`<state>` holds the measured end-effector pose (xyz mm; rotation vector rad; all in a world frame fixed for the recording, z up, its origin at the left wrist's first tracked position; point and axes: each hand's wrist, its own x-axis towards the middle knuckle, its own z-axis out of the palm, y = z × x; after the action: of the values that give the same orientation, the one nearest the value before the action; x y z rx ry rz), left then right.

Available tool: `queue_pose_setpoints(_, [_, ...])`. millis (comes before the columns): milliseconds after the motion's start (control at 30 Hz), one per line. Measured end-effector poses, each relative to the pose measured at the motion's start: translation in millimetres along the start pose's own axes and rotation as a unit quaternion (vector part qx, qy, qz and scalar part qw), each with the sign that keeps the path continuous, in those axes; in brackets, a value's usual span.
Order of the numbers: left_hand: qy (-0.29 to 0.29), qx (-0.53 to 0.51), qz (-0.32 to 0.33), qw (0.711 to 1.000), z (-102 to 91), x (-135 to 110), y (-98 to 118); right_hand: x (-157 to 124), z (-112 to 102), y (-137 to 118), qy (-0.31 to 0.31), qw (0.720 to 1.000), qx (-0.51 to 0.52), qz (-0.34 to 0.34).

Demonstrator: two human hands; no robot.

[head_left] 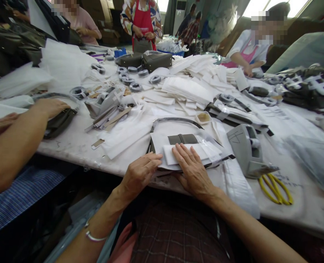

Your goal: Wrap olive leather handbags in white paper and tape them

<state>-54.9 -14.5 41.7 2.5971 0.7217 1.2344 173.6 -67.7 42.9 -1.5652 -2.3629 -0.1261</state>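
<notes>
My right hand (192, 168) lies flat, fingers stretched out, on a folded white sheet (178, 155) wrapped over a grey handbag (183, 139) at the table's near edge. My left hand (140, 173) rests beside it with fingers curled over the left end of the wrapped bag, gripping the paper edge. A dark strap (175, 120) arcs behind the bag.
A grey tape dispenser (246, 149) and yellow-handled scissors (275, 188) lie to the right. Stacks of white paper (189, 87), tape rolls (136, 87) and more bags (156, 60) cover the table. A co-worker's arm (16, 138) reaches in at left; other people stand at the far side.
</notes>
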Motion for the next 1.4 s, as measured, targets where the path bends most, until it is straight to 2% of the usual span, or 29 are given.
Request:
queue_pose_setpoints(267, [0.008, 0.014, -0.042, 0.999, 11.5, -11.8, -13.5, -4.0, 11.6, 0.2, 0.015, 0.998, -0.042, -0.033])
queue_pose_setpoints(367, [-0.026, 0.065, -0.046, 0.997, 4.2, -10.7, -6.9, -4.7, 17.9, -0.4, 0.013, 0.998, -0.053, -0.035])
queue_pose_setpoints(500, [-0.083, 0.133, -0.001, 0.988, -3.3, -3.5, 13.4, -5.5, 20.9, -0.1, 0.015, 0.998, -0.049, -0.033])
queue_pose_setpoints(600, [-0.119, 0.154, 0.051, 0.979, 5.5, -0.8, 17.9, -4.5, 17.6, 3.1, 0.015, 0.998, -0.045, -0.033])
queue_pose_setpoints(733, [-0.078, 0.147, 0.068, 0.984, 23.8, -6.1, 6.6, -2.8, 14.4, 8.2, 0.003, 0.997, -0.040, -0.066])
queue_pose_setpoints(900, [-0.074, 0.195, 0.058, 0.976, 32.1, -13.1, 7.4, -6.2, 26.1, 2.8, 0.072, 0.995, -0.040, -0.050])
queue_pose_setpoints(1000, [-0.111, 0.256, 0.061, 0.958, 30.5, -12.1, 20.1, -8.6, 32.7, -1.7, 0.098, 0.994, -0.042, -0.040])
queue_pose_setpoints(1100, [-0.156, 0.323, 0.076, 0.930, 29.5, -7.0, 31.3, -8.5, 34.0, -1.5, 0.096, 0.994, -0.046, -0.039])
queue_pose_setpoints(1200, [-0.186, 0.377, 0.093, 0.902, 31.7, -0.3, 33.9, -6.9, 31.3, 1.8, 0.083, 0.995, -0.045, -0.041])
queue_pose_setpoints(1267, [-0.196, 0.389, 0.106, 0.894, 33.8, 3.1, 30.6, -6.2, 27.9, 3.6, 0.068, 0.996, -0.038, -0.043])
queue_pose_setpoints(1400, [-0.169, 0.338, 0.127, 0.917, 32.4, 8.3, 19.1, -5.7, 18.7, 2.4, 0.048, 0.998, -0.020, -0.045])
